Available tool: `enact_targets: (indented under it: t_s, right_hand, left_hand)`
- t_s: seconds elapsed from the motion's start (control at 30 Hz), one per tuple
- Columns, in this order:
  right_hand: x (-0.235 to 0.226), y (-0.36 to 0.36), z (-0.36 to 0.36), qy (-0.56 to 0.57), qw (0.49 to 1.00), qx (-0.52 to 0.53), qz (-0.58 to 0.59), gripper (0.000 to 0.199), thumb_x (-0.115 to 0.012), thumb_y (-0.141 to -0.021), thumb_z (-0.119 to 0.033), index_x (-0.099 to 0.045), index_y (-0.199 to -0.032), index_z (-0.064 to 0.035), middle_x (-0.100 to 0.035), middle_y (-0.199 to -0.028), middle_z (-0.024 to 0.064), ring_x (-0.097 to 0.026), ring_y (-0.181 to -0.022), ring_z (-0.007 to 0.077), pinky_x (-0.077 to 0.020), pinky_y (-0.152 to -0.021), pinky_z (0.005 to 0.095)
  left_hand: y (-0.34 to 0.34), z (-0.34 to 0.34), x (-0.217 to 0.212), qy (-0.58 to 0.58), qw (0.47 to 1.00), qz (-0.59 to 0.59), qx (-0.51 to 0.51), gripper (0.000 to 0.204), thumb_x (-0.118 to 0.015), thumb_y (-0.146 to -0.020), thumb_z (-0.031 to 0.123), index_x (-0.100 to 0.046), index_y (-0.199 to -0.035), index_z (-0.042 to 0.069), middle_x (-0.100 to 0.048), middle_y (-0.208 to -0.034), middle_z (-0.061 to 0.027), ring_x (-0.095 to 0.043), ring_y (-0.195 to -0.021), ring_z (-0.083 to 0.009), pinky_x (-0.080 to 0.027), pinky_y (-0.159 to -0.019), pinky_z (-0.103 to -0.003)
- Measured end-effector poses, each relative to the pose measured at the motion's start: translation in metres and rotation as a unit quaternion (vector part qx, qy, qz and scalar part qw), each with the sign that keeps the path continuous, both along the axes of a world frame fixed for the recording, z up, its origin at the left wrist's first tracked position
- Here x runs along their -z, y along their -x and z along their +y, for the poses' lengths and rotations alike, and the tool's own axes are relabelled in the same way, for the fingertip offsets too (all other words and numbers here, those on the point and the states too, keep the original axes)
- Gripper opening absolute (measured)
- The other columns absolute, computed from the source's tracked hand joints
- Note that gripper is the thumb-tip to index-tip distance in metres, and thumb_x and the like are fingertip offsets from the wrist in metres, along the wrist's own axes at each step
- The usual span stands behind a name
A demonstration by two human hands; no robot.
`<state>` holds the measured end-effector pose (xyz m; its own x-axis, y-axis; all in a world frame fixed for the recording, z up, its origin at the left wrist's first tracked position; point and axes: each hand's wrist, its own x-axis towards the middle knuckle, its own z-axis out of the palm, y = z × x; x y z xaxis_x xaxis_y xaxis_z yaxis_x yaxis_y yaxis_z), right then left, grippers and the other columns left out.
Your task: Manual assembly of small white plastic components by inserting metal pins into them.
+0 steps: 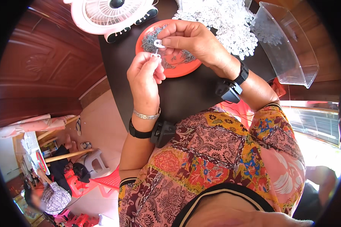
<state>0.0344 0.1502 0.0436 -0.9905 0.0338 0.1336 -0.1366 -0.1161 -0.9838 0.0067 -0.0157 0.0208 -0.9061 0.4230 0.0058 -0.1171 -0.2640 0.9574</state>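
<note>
Over an orange-red round tray (pixel 189 70) holding many small grey metal nails or screws (pixel 149 41), both my hands are close together. My left hand (pixel 144 73) is closed, pinching a small white plastic piece with ring-like loops (pixel 155 55) between thumb and forefinger. A thin shank seems to stick up from it. Just above, my right hand (pixel 191 39) is closed on another small white plastic piece with a round hole (pixel 158 43). The two pieces are nearly in line; whether they touch is too small to tell.
A heap of white plastic pieces (pixel 227 28) lies at the back right, beside a clear plastic bin (pixel 288 49). At the back left of the dark table (pixel 170 98) stands a white fan (pixel 113 17). Another person (pixel 55 196) sits at lower left near stools (pixel 96 164).
</note>
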Motion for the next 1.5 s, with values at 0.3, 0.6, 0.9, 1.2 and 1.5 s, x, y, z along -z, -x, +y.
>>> enact_targets:
  t_s: [0.3, 0.6, 0.9, 1.2, 1.5]
  right_hand:
    - [0.011, 0.001, -0.005, -0.015, 0.999, -0.011, -0.043, 0.014, -0.061, -0.088, -0.006, -0.063, -0.101, -0.0018, -0.063, -0.081, 0.0002, -0.058, -0.07, 0.004, -0.0471, -0.062, 0.0169]
    - [0.015, 0.002, -0.006, -0.012, 0.998, -0.02, -0.051, 0.016, -0.061, -0.089, -0.007, -0.063, -0.104, -0.002, -0.063, -0.086, 0.0005, -0.059, -0.076, 0.0041, -0.049, -0.068, 0.017]
    - [0.021, 0.004, -0.005, -0.021, 0.999, -0.022, -0.032, 0.015, -0.061, -0.088, -0.006, -0.063, -0.102, -0.0009, -0.063, -0.085, 0.0005, -0.058, -0.076, 0.004, -0.0491, -0.067, 0.0172]
    - [0.026, 0.002, -0.004, -0.029, 0.999, -0.026, 0.001, 0.012, -0.062, -0.089, -0.006, -0.064, -0.1, -0.0008, -0.063, -0.084, -0.0004, -0.057, -0.075, 0.0028, -0.048, -0.066, 0.0173]
    - [0.029, 0.003, -0.001, -0.044, 0.999, -0.026, 0.005, 0.012, -0.063, -0.088, -0.007, -0.064, -0.098, -0.0004, -0.062, -0.083, -0.0008, -0.056, -0.073, 0.003, -0.0479, -0.065, 0.0174]
  left_hand:
    - [-0.003, -0.004, 0.009, 0.016, 0.999, 0.009, -0.026, 0.012, -0.055, -0.087, 0.014, -0.056, -0.081, 0.004, -0.053, -0.063, -0.0009, -0.048, -0.052, -0.0075, -0.035, -0.048, -0.02]
    - [-0.002, -0.005, 0.013, 0.015, 0.999, 0.008, -0.027, 0.01, -0.054, -0.087, 0.012, -0.056, -0.081, 0.004, -0.053, -0.063, -0.0006, -0.048, -0.051, -0.0072, -0.035, -0.047, -0.02]
    - [-0.003, -0.002, 0.015, 0.02, 0.999, 0.021, -0.021, 0.011, -0.054, -0.088, 0.012, -0.056, -0.081, 0.003, -0.053, -0.063, -0.0006, -0.046, -0.051, -0.0071, -0.035, -0.047, -0.02]
    - [-0.004, -0.001, 0.016, 0.037, 0.998, 0.036, -0.022, 0.012, -0.054, -0.089, 0.011, -0.055, -0.081, 0.003, -0.05, -0.063, 0.0006, -0.045, -0.052, -0.0055, -0.033, -0.046, -0.019]
    - [-0.003, 0.002, 0.02, 0.029, 0.999, 0.041, -0.012, 0.011, -0.053, -0.089, 0.009, -0.055, -0.081, 0.002, -0.049, -0.063, 0.0002, -0.043, -0.052, -0.0059, -0.034, -0.048, -0.02]
